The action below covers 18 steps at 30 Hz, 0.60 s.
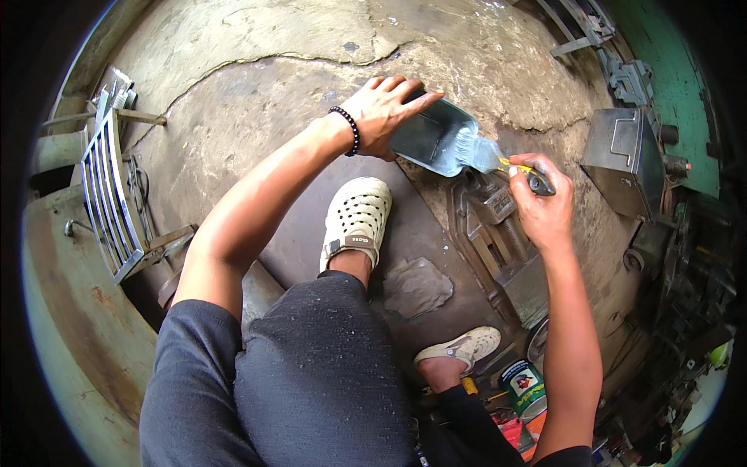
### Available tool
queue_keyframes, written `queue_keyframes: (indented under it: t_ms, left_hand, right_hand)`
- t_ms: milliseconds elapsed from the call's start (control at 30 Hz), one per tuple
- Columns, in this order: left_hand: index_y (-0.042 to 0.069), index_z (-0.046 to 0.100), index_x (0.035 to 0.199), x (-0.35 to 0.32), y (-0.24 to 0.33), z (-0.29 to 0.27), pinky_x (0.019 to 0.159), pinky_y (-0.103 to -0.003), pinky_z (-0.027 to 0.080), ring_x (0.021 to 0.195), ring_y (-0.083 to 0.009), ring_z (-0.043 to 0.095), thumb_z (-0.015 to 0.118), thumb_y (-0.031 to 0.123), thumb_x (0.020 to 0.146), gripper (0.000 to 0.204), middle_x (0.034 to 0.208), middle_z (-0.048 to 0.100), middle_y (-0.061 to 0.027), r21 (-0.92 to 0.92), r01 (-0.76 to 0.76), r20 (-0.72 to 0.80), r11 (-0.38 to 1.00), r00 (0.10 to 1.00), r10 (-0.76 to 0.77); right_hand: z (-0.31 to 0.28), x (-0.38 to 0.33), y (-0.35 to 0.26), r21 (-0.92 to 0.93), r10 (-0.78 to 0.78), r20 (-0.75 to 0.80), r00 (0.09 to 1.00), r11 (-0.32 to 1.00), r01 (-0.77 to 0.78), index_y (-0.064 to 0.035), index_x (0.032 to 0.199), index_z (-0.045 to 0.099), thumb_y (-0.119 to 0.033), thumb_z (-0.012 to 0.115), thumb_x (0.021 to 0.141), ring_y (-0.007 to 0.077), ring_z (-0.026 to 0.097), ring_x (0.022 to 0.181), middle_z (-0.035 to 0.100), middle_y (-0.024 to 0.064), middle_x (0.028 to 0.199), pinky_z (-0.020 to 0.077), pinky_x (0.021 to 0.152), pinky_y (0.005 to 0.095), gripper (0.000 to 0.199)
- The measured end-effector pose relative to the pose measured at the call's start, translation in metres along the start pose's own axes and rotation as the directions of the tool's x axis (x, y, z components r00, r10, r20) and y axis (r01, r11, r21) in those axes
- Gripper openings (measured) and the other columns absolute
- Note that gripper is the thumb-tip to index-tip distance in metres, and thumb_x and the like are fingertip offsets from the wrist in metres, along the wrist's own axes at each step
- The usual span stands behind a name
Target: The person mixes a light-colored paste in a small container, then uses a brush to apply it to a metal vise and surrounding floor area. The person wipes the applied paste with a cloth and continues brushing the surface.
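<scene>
My left hand [383, 117] grips the far left end of a dark, shallow, tray-like piece [424, 138], fingers over its edge. Glossy blue-grey streaks cover its right part. A paintbrush [538, 182] with a yellow and black handle is in the closed fingers of my right hand [543, 204]. Its bristle end lies against the streaked right end of the piece. Just below the piece stands a heavy grey metal vise-like fixture [494, 222]; whether the two touch I cannot tell.
A slatted metal rack [109, 187] stands at left beside a pale green curved surface [85, 303]. A metal box [618, 156] is at right. Near my right foot stand a green paint can [523, 387] and other containers. A flat grey slab [418, 288] lies between my feet.
</scene>
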<state>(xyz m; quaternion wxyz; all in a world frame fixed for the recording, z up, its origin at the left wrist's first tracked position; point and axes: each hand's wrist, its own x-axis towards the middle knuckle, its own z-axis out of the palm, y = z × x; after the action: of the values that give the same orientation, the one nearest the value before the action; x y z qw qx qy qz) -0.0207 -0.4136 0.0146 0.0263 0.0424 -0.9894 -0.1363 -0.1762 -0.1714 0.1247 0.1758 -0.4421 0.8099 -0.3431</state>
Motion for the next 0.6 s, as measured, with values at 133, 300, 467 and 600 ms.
queue_keyframes:
  t_ms: [133,300,467,600]
  left_hand:
    - [0.018,0.024,0.161,0.001,-0.004,0.002,0.114,-0.053,0.038,0.141,-0.0372,0.043,0.094,0.023,0.051,0.130,0.151,0.044,-0.0169,-0.026,-0.022,0.007,0.999,1.000,0.023]
    - [0.018,0.023,0.161,0.006,-0.009,0.006,0.114,-0.051,0.038,0.140,-0.0340,0.044,0.095,0.028,0.053,0.130,0.151,0.045,-0.0147,0.035,-0.040,0.004,0.999,0.999,0.040]
    - [0.019,0.021,0.162,0.008,-0.008,0.007,0.115,-0.051,0.037,0.141,-0.0338,0.043,0.096,0.030,0.053,0.132,0.152,0.044,-0.0143,0.046,-0.054,0.027,0.997,0.998,0.053]
    - [0.019,0.021,0.162,0.008,-0.007,0.004,0.116,-0.051,0.037,0.143,-0.0338,0.042,0.094,0.025,0.053,0.131,0.153,0.043,-0.0149,0.035,-0.043,0.044,0.998,0.998,0.041]
  right_hand:
    - [-0.003,0.014,-0.009,-0.181,-0.334,0.339,0.879,0.894,0.410,-0.0034,0.111,0.071,0.001,0.072,0.082,0.0261,0.067,0.092,0.070,0.0107,0.102,0.0522,0.084,0.0367,0.029]
    - [-0.012,0.013,-0.012,-0.435,-0.082,0.778,0.623,0.646,0.627,-0.0108,0.123,0.068,0.000,0.077,0.064,0.0307,0.060,0.112,0.065,0.0074,0.120,0.0468,0.099,0.0451,0.061]
    - [-0.030,0.006,-0.020,-0.423,-0.110,0.775,0.623,0.642,0.639,-0.0108,0.122,0.069,0.001,0.076,0.064,0.0297,0.060,0.115,0.065,0.0090,0.121,0.0457,0.099,0.0474,0.060]
    - [-0.044,0.006,-0.026,-0.396,-0.147,0.727,0.671,0.708,0.585,-0.0087,0.118,0.071,0.001,0.076,0.067,0.0307,0.062,0.110,0.067,0.0110,0.114,0.0463,0.099,0.0433,0.052]
